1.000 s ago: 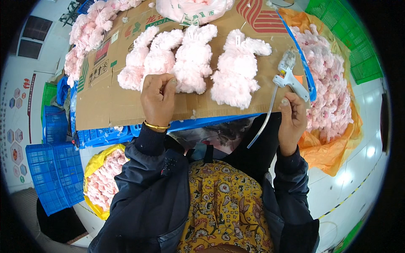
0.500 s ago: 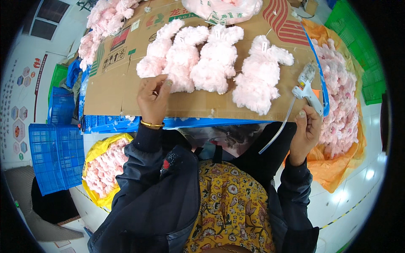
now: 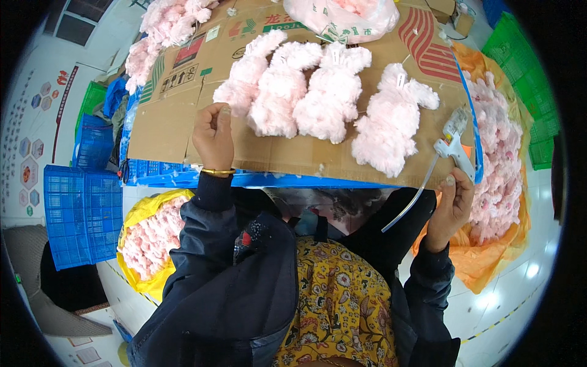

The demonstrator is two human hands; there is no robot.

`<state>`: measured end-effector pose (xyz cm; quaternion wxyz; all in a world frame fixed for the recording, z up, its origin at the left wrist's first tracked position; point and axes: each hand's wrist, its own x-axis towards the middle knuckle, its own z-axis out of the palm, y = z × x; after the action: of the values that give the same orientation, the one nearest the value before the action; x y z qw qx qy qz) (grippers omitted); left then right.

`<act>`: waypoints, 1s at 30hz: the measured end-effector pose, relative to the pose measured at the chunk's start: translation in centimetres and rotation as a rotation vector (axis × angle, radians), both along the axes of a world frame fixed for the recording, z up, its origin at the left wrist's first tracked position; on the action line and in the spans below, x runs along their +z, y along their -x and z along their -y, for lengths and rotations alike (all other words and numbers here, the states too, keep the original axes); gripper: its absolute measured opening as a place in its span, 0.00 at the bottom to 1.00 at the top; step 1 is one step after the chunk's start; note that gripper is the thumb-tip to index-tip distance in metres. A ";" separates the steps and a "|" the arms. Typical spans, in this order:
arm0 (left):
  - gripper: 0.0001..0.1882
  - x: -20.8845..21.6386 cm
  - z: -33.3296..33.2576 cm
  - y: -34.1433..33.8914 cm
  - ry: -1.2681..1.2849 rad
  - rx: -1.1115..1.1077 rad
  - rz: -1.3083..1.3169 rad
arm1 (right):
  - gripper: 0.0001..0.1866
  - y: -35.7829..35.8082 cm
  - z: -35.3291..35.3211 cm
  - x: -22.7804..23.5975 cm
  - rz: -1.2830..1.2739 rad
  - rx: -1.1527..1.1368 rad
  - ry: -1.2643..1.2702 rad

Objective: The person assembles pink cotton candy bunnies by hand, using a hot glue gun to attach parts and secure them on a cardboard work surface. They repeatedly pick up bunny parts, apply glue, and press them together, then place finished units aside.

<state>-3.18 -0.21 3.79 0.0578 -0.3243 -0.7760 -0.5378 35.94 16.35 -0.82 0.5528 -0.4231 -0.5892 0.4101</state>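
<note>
Pink plush rabbits (image 3: 330,98), four of them, lie in a row on the cardboard (image 3: 257,156) covering the table. The left hand (image 3: 213,137) has thumb and forefinger pinched together at the leftmost rabbit's near end, whether touching I cannot tell; it sits farther left along the row than a second ago. The right hand (image 3: 451,208) curls loosely beside the handle of a white glue gun (image 3: 454,150), as before; I cannot tell whether its fingertips meet. A yellow bag (image 3: 139,215) at left and an orange bag (image 3: 483,272) at right hold more pink plush. One small white label (image 3: 400,80) marks the rightmost rabbit. Farther off, the cardboard carries red wavy stripes and red and green lettering; a whitish bag (image 3: 318,15) bears green print. Blue crates (image 3: 79,214) stand left, green crates (image 3: 516,79) right; hexagonal pictures (image 3: 29,172) decorate the left wall.
</note>
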 end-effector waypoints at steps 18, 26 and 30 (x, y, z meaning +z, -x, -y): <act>0.10 0.0 0.4 7.2 0.048 0.018 0.029 | 0.10 -0.1 -0.8 0.5 0.054 -0.079 -0.112; 0.34 -1.5 0.4 8.9 0.194 -0.402 0.101 | 0.26 -2.6 -6.2 2.2 0.881 0.065 -0.324; 0.32 -1.0 -0.4 8.4 0.451 -0.225 0.031 | 0.27 -2.5 -7.4 3.2 1.095 0.037 -0.461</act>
<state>-11.54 0.20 2.76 -0.0880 -0.4052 -0.8362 -0.3589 38.47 23.73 2.38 0.2387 -0.4319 -0.8698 0.0032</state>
